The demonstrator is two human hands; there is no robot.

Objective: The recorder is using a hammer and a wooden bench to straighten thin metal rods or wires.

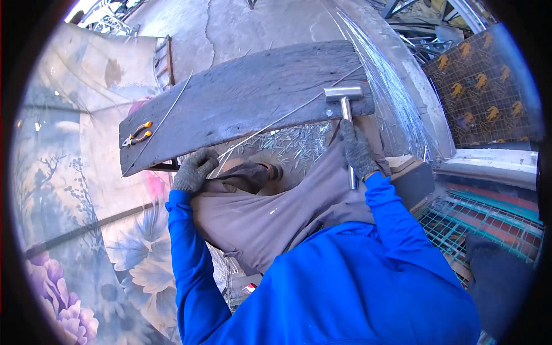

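My right hand (357, 150), in a grey glove, is wrapped round the steel handle of a hammer (344, 94). Its head is over the near right end of a dark wooden bench (241, 86). My gloved left hand (196, 170) is closed by my left knee, at the near edge of the bench. From its fingers thin metal rods (276, 122) slant up and right across the wood, toward the hammer head. Pliers with orange and black handles (138, 134) lie on the bench's left end. Beside them rests another thin rod (173, 106).
Short cut metal pieces (293, 142) litter the ground under the bench. A bundle of long shiny rods (397, 95) lies on the floor to the right. A flowered cloth (92, 190) hangs at left. Green wire mesh (460, 218) and a patterned panel (483, 86) are at right.
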